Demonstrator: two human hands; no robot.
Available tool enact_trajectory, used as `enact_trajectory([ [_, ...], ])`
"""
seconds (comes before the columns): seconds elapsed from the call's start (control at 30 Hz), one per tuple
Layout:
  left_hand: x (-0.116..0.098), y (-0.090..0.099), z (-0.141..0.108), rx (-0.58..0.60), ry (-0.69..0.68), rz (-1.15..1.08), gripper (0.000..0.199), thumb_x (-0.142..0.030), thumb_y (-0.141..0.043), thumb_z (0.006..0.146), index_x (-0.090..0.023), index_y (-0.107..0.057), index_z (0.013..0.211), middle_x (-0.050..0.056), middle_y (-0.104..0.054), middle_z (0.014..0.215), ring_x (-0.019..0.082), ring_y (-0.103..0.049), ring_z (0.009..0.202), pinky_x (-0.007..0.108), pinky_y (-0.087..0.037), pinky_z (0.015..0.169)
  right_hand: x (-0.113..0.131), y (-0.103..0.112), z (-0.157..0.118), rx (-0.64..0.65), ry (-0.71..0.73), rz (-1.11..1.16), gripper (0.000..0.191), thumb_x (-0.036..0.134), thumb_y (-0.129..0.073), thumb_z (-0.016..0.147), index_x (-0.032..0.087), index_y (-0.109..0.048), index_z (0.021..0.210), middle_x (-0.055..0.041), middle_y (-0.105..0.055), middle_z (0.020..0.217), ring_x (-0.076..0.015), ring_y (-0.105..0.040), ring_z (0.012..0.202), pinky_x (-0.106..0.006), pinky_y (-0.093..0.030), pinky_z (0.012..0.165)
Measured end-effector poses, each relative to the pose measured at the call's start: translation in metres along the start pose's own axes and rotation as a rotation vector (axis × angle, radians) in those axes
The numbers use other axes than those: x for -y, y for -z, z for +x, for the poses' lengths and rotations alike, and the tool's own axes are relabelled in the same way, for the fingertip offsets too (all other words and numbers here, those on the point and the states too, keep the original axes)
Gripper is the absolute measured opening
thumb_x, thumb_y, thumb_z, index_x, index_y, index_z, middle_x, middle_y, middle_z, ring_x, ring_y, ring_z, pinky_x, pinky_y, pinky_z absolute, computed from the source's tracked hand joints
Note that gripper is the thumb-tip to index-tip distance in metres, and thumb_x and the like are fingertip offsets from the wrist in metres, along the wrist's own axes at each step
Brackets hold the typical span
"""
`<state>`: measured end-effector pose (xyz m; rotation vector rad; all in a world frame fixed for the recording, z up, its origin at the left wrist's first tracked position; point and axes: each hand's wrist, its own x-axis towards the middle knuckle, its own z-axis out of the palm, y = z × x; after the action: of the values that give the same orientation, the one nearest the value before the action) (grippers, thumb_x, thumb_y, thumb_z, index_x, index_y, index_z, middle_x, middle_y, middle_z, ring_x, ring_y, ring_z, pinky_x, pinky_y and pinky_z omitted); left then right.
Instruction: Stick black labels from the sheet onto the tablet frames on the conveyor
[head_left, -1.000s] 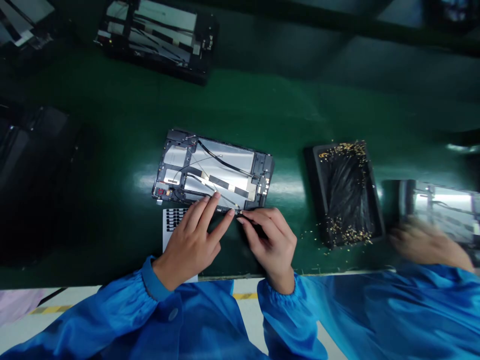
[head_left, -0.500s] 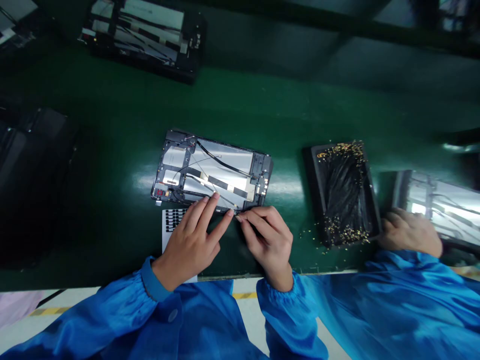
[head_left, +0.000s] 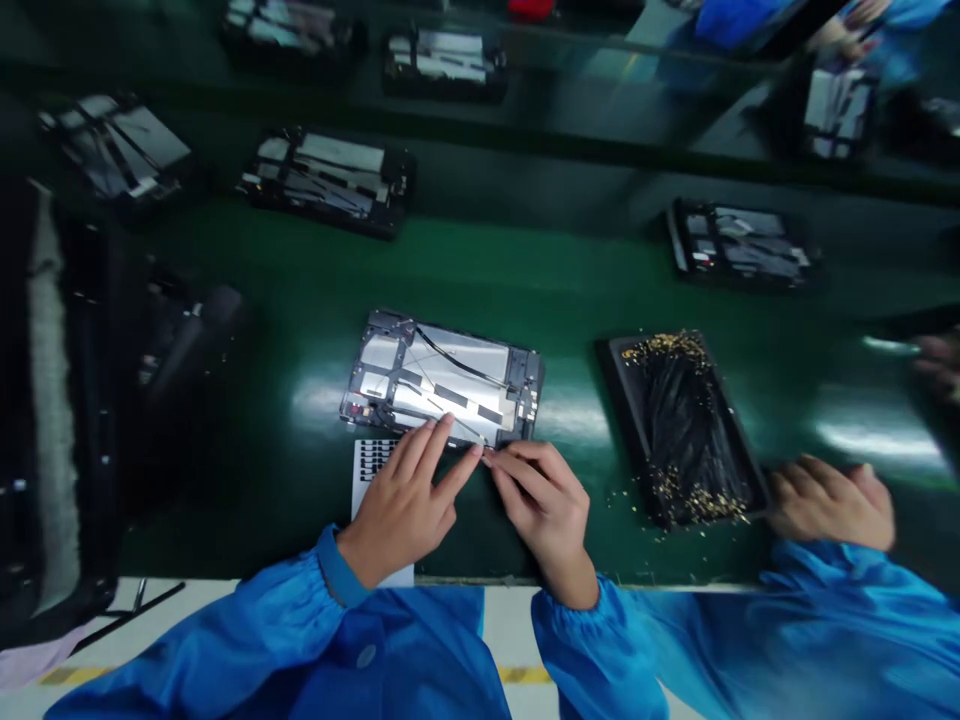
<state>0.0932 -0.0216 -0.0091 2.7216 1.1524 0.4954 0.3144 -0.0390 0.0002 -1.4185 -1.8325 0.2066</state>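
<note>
An opened tablet point(head_left: 457, 360), its silver battery, black tape and thin cables exposed, lies slightly turned on the green bench. My left hand point(head_left: 409, 500) rests at its near edge with fingers stretched and apart, fingertips touching the lower side. Close beside them, my right hand point(head_left: 544, 505) is closed in a pinch at the same edge, near the right corner. Whatever sits between its fingertips is too small to make out. Under my left hand, partly covered, is a white sheet with rows of black strips point(head_left: 375, 460).
To the right stands a black tray point(head_left: 616, 375) of thin black cables with gold ends, some gold bits scattered beside it. A co-worker's hand point(head_left: 832, 500) rests right of it. Other opened tablets point(head_left: 330, 180) lie farther back. Dark equipment point(head_left: 56, 400) lines the left.
The view has shifted, showing more of the far bench. Both my hands stay at the tablet's near edge. The tablet by the co-worker's hand is no longer there.
</note>
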Motion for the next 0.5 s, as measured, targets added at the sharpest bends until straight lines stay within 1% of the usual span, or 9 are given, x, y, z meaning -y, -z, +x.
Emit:
enact_trajectory([
  [0.13, 0.000, -0.002, -0.002, -0.003, 0.001, 0.045, 0.077, -0.021, -0.065, 0.098, -0.021, -0.045, 0.172, 0.020, -0.048, 0.177, 0.035, -0.052, 0.159, 0.052, -0.044, 0.130, 0.000, -0.001, 0.002, -0.022, 0.092, -0.037, 0.018, 0.012, -0.071, 0.103, 0.024, -0.083, 0.107, -0.0059, -0.074, 0.098, -0.0170, -0.072, 0.079, -0.030, -0.064, 0.068],
  [0.3, -0.001, -0.008, -0.003, -0.021, 0.016, 0.072, 0.075, -0.026, -0.066, 0.100, -0.023, -0.046, 0.172, 0.019, -0.043, 0.180, 0.034, -0.048, 0.163, 0.051, -0.044, 0.131, 0.002, -0.002, 0.006, -0.014, 0.197, -0.099, 0.013, 0.017, -0.071, 0.102, 0.023, -0.082, 0.104, -0.0066, -0.075, 0.097, -0.0174, -0.070, 0.075, -0.029, -0.062, 0.064],
  [0.37, -0.002, -0.007, -0.002, -0.026, 0.021, 0.063, 0.073, -0.026, -0.067, 0.100, -0.024, -0.048, 0.171, 0.018, -0.044, 0.180, 0.034, -0.048, 0.163, 0.050, -0.045, 0.130, 0.002, -0.001, 0.007, -0.015, 0.188, -0.072, 0.014, 0.020, -0.070, 0.103, 0.024, -0.083, 0.099, -0.0066, -0.076, 0.095, -0.0180, -0.071, 0.074, -0.030, -0.062, 0.063],
  [0.4, -0.003, -0.005, -0.002, -0.030, 0.026, 0.057, 0.073, -0.026, -0.068, 0.100, -0.025, -0.048, 0.170, 0.018, -0.044, 0.180, 0.035, -0.048, 0.163, 0.050, -0.046, 0.129, 0.001, 0.000, 0.006, -0.019, 0.140, -0.038, 0.014, 0.024, -0.071, 0.103, 0.025, -0.085, 0.098, -0.0072, -0.077, 0.096, -0.0193, -0.072, 0.075, -0.031, -0.064, 0.065],
  [0.43, -0.003, -0.003, -0.003, -0.040, 0.035, 0.051, 0.072, -0.027, -0.067, 0.101, -0.026, -0.049, 0.170, 0.018, -0.043, 0.180, 0.035, -0.049, 0.163, 0.050, -0.048, 0.127, 0.000, 0.003, 0.006, -0.039, 0.045, 0.007, 0.015, 0.029, -0.072, 0.103, 0.026, -0.086, 0.099, -0.0083, -0.080, 0.099, -0.0212, -0.075, 0.079, -0.034, -0.066, 0.068],
  [0.47, -0.002, 0.001, -0.004, -0.056, 0.049, 0.049, 0.072, -0.028, -0.067, 0.102, -0.027, -0.048, 0.171, 0.018, -0.042, 0.181, 0.036, -0.049, 0.163, 0.050, -0.050, 0.126, -0.002, 0.006, 0.006, -0.078, -0.103, 0.066, 0.017, 0.035, -0.073, 0.102, 0.027, -0.088, 0.102, -0.0094, -0.082, 0.102, -0.0235, -0.078, 0.085, -0.037, -0.068, 0.073],
  [0.5, 0.000, 0.005, -0.008, -0.082, 0.069, 0.053, 0.071, -0.029, -0.065, 0.103, -0.028, -0.047, 0.171, 0.017, -0.040, 0.182, 0.037, -0.048, 0.163, 0.051, -0.051, 0.124, -0.005, 0.011, 0.007, -0.130, -0.299, 0.144, 0.020, 0.041, -0.075, 0.100, 0.026, -0.088, 0.106, -0.0102, -0.084, 0.106, -0.0257, -0.080, 0.091, -0.040, -0.070, 0.079],
])
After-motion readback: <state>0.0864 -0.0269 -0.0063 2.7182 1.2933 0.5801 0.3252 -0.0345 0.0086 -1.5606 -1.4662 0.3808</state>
